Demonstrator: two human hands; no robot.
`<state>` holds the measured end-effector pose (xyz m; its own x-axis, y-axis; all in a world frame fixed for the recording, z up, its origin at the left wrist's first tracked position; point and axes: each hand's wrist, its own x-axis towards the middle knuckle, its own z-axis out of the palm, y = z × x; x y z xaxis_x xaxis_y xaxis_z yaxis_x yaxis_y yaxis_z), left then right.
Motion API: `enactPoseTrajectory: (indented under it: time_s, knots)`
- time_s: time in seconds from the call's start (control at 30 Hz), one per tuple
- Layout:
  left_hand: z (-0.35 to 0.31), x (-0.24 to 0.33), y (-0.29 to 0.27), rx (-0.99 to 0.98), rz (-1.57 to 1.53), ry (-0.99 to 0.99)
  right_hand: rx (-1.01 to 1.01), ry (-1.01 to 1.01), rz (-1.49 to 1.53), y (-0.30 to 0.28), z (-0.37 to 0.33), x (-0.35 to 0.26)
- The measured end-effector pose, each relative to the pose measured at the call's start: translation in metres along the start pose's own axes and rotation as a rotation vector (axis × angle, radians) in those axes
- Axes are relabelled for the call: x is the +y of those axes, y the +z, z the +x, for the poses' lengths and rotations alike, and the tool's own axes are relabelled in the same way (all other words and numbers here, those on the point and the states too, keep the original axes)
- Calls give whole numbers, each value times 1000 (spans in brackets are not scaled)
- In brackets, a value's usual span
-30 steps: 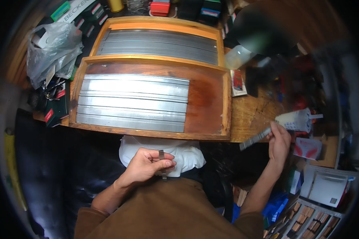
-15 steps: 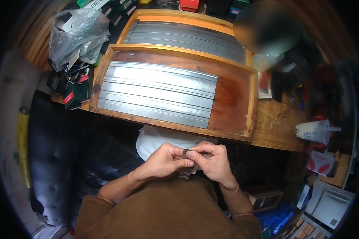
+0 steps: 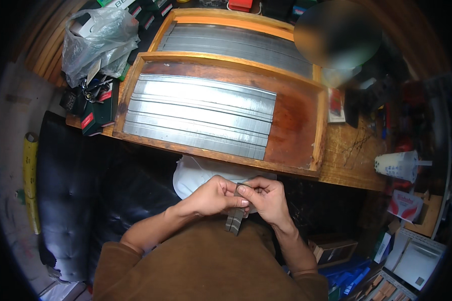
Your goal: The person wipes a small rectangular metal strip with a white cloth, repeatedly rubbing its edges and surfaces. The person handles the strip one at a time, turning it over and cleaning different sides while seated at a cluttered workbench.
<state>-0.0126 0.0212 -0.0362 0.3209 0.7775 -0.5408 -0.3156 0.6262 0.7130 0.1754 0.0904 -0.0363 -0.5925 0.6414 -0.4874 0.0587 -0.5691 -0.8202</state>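
Biggest change: your right hand [image 3: 269, 199] was out by the cup [image 3: 396, 166] a second ago and is now in at your lap, meeting your left hand [image 3: 212, 196]. Next, the grey strips [image 3: 234, 220]: pinched between the fingers [image 3: 229, 185] of both hands, lower ends hanging tilted just below; more of their length shows than half a second ago. So I'd judge the handling is two-handed and off the tabletop [image 3: 344, 163] now. Both sets of fingers are narrow, clamped on the strips. Can't tell how many pieces are in the grip; thumbs cover part of them.

Tabletop runs ahead of the fingers and off to their right. Black padded seat [image 3: 75, 200] is left of them. Front tray [image 3: 320, 131] sits just ahead; its near wall stands between your fingers and the silver strips [image 3: 201, 113], which haven't shifted inside it. Rear tray [image 3: 231, 22] is farther ahead, also loaded; a blurred dark disc [image 3: 336, 32] hides its far right corner. Plastic bag [image 3: 103, 42] is well ahead-left. White cloth [image 3: 191, 175] is right behind the fingers, below that near wall. Cup stays well apart to the right.
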Motion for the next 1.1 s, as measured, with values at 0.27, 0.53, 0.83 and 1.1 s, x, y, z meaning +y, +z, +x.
enactPoseTrajectory:
  time_s: [0.27, 0.53, 0.83, 1.1]
  knots:
    - [20, 11, -18, 132, 32, 16, 56, 53, 332, 0, 19, 18]
    - [9, 8, -23, 61, 99, 70, 21, -1, 211, 8, 14, 15]
    - [-6, 8, -21, 232, -42, -17, -219, -176, -489, -3, -44, -3]
    - [11, 17, -2, 137, -92, -76, -182, -401, -434, 3, -63, 50]
